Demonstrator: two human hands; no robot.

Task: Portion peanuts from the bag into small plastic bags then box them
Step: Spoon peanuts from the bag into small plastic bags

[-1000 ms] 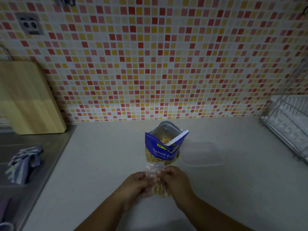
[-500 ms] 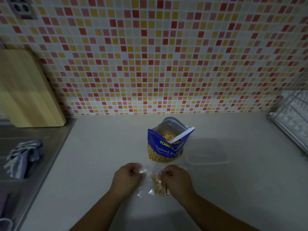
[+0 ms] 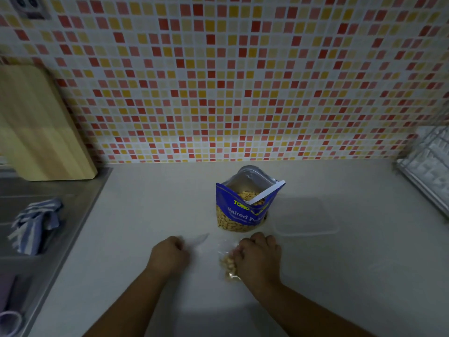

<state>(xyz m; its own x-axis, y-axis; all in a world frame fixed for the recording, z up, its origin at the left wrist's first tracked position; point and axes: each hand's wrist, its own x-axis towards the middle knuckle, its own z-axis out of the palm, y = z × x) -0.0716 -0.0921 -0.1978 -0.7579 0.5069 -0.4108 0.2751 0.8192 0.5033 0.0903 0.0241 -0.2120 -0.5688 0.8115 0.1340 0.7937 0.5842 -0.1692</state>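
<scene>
Presently, with the peanut bag (image 3: 244,210) taken as the landmark for every entry:

Peanut bag — blue, upright, mouth open toward the camera, peanuts visible inside and through its lower window. It stands on the counter (image 3: 352,276), between the tiled wall behind it and the hands in front.

Small plastic bag (image 3: 227,262) — clear, partly filled with peanuts, placed just in front of the peanut bag and slightly right of centre between the two hands. Its long axis is judged to run roughly away from the person, the filled end nearer the person and the crumpled neck pointing toward the peanut bag.

Right hand (image 3: 258,256) — closed on the small plastic bag from its right side, fingers curled over the neck. It is the nearer hand to both bags.

Left hand (image 3: 170,254) — fisted, in front of the peanut bag and off to its left, well apart from the right hand. A pale clear strip (image 3: 200,240) is seen at its knuckles — whether it is pinched or merely lies beside the fist cannot be told; if it is a tie, it would have to be carried rightward to the neck.

Clear plastic box (image 3: 306,218) — shallow, just to the right of the peanut bag, on the right hand's side. Boxing the portion is judged a short carry by that hand, forward and to the right.
</scene>
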